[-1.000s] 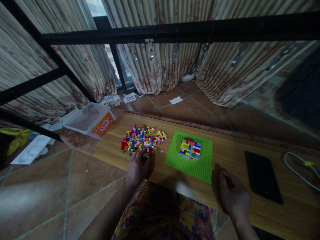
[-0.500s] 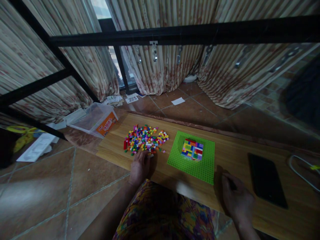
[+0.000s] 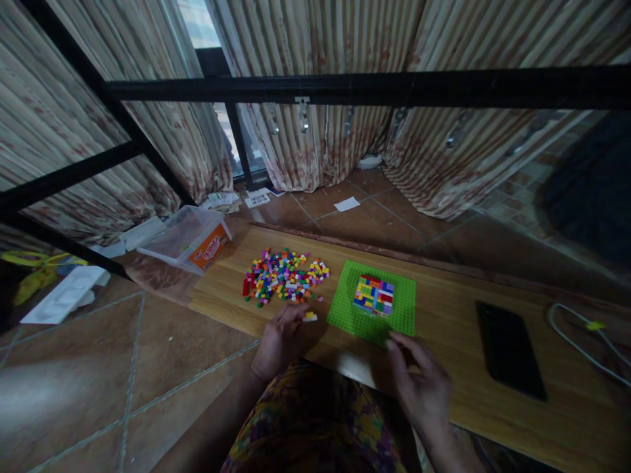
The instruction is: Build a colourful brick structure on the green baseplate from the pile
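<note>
My left hand is pinched closed at the table's near edge, with a small yellow and white toy brick piece at its fingertips. Just beyond it lies a loose pile of colourful toy bricks. On the green baseplate sits a square block of multicoloured bricks, several rows across. My right hand is by the plate's near edge, its thumb and fingers apart and nothing seen in them. Its fingertips overlap the plate's front edge in view; whether they touch it I cannot tell.
The wooden table also bears a dark phone-like slab and a white cable at the right. A clear plastic box with an orange label stands beyond its left end. A black metal rail crosses before the curtains.
My right hand has moved left to the baseplate's near edge and its fingers have opened. My left hand has drawn slightly away from the pile, with a yellow and white piece now showing at its fingertips.
</note>
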Demonstrator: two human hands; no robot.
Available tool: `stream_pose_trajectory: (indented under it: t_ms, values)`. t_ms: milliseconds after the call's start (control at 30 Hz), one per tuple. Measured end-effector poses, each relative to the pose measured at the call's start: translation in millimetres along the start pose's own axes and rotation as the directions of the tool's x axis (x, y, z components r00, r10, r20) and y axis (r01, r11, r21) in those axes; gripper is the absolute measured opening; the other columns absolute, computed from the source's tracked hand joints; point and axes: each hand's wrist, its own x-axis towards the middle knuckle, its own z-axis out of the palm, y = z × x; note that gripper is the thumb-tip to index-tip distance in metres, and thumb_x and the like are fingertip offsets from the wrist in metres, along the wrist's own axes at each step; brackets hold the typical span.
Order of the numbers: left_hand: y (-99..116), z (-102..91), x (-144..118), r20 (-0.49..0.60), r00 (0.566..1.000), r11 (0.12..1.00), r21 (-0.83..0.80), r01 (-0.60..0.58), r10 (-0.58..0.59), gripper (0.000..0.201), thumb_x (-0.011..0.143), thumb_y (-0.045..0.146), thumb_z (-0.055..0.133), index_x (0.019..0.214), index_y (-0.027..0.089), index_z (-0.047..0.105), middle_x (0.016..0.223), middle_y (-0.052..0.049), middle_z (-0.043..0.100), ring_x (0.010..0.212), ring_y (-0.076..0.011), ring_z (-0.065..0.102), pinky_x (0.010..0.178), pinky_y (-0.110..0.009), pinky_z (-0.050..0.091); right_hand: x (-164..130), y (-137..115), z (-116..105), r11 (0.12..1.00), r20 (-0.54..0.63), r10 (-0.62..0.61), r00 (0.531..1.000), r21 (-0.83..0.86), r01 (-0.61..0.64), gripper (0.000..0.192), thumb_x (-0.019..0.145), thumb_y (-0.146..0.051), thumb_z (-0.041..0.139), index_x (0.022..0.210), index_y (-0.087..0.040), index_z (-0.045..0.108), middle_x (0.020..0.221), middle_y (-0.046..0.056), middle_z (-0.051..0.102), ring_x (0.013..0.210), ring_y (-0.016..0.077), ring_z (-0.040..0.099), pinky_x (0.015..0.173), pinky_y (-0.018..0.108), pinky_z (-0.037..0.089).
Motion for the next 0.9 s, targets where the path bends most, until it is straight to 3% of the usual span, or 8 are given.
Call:
stream_pose_trajectory:
  t_ms: [100, 167, 300, 433, 533, 600, 800, 900]
  values:
    - [15.3, -5.4, 0.2, 0.080, 0.996, 0.998, -0.059, -0.029, 0.033, 0.036, 0.086, 0.011, 0.051, 0.120, 0.022, 0.053, 0.096, -0.003, 0.063, 0.087, -0.0138, 0.061, 0.078, -0.028, 0.053, 4.4, -41.1, 31.5, 0.973, 0.206, -0.201, 0.958, 0.151, 0.172, 0.024, 0.090, -0.034, 0.055, 0.111, -0.025, 0.063, 0.102, 0.005, 0.067, 0.087, 0.0194, 0.065, 0.074, 0.031, 0.053]
    - [25.3, -9.9, -0.4, 0.126, 0.990, 0.993, -0.113, -0.045, 0.059, 0.037, 0.086, 0.010, 0.051, 0.121, 0.024, 0.053, 0.095, -0.003, 0.063, 0.089, -0.0133, 0.061, 0.079, -0.027, 0.052, 9.6, -57.1, 48.1, 0.967, 0.293, -0.219, 0.931, 0.192, 0.167, 0.025, 0.090, -0.029, 0.056, 0.114, -0.025, 0.063, 0.102, 0.005, 0.066, 0.087, 0.0175, 0.063, 0.074, 0.028, 0.052]
    - [38.3, -17.6, -4.1, 0.179, 0.982, 0.975, -0.220, -0.013, 0.053, 0.036, 0.086, 0.012, 0.053, 0.119, 0.027, 0.055, 0.094, -0.001, 0.062, 0.090, -0.0120, 0.060, 0.081, -0.026, 0.050, 12.0, -65.6, 62.6, 0.952, 0.400, -0.236, 0.886, 0.280, 0.127, 0.016, 0.092, -0.022, 0.053, 0.096, -0.024, 0.068, 0.090, 0.002, 0.066, 0.082, 0.0150, 0.062, 0.074, 0.025, 0.048]
    - [40.7, -13.5, -13.3, 0.196, 0.972, 0.903, -0.380, 0.200, -0.132, 0.036, 0.084, 0.019, 0.059, 0.120, 0.025, 0.054, 0.095, -0.001, 0.063, 0.088, -0.0130, 0.061, 0.082, -0.027, 0.050, 0.2, -61.3, 64.6, 0.951, 0.400, -0.129, 0.908, 0.311, -0.002, 0.011, 0.088, -0.022, 0.057, 0.089, -0.022, 0.068, 0.087, 0.002, 0.067, 0.082, 0.0159, 0.061, 0.076, 0.026, 0.046]
    - [41.4, -2.2, -22.3, 0.285, 0.906, 0.737, -0.529, 0.421, -0.313, 0.023, 0.085, 0.029, 0.059, 0.106, 0.019, 0.059, 0.092, -0.003, 0.064, 0.087, -0.0152, 0.062, 0.078, -0.028, 0.051, -9.1, -58.6, 66.1, 0.926, 0.410, 0.035, 0.911, 0.330, -0.185, 0.009, 0.085, -0.025, 0.059, 0.084, -0.021, 0.068, 0.083, 0.002, 0.067, 0.081, 0.0170, 0.061, 0.074, 0.027, 0.045]
    - [43.0, 4.9, -27.3, 0.335, 0.860, 0.654, -0.559, 0.510, -0.384, 0.020, 0.085, 0.034, 0.060, 0.093, 0.017, 0.061, 0.087, -0.004, 0.065, 0.082, -0.0157, 0.062, 0.075, -0.027, 0.050, -12.7, -57.8, 66.5, 0.872, 0.433, 0.154, 0.888, 0.364, -0.328, 0.010, 0.083, -0.029, 0.061, 0.082, -0.020, 0.068, 0.079, 0.002, 0.067, 0.076, 0.0171, 0.061, 0.071, 0.027, 0.046]
    - [50.6, 10.5, -28.7, 0.403, 0.816, 0.633, -0.517, 0.576, -0.414, 0.024, 0.084, 0.039, 0.059, 0.087, 0.015, 0.059, 0.075, -0.003, 0.064, 0.070, -0.0136, 0.058, 0.064, -0.022, 0.046, -16.2, -55.6, 64.4, 0.703, 0.508, 0.295, 0.809, 0.458, -0.544, 0.019, 0.073, -0.037, 0.070, 0.074, -0.019, 0.069, 0.067, 0.001, 0.065, 0.064, 0.0153, 0.058, 0.060, 0.024, 0.043]
    - [52.5, 10.0, -26.2, 0.413, 0.816, 0.666, -0.478, 0.572, -0.404, 0.025, 0.086, 0.040, 0.055, 0.086, 0.015, 0.059, 0.073, -0.002, 0.063, 0.068, -0.0130, 0.057, 0.061, -0.022, 0.044, -18.8, -51.5, 67.1, 0.541, 0.549, 0.337, 0.765, 0.552, -0.634, 0.022, 0.070, -0.039, 0.074, 0.075, -0.019, 0.069, 0.068, 0.000, 0.065, 0.063, 0.0141, 0.058, 0.061, 0.024, 0.044]
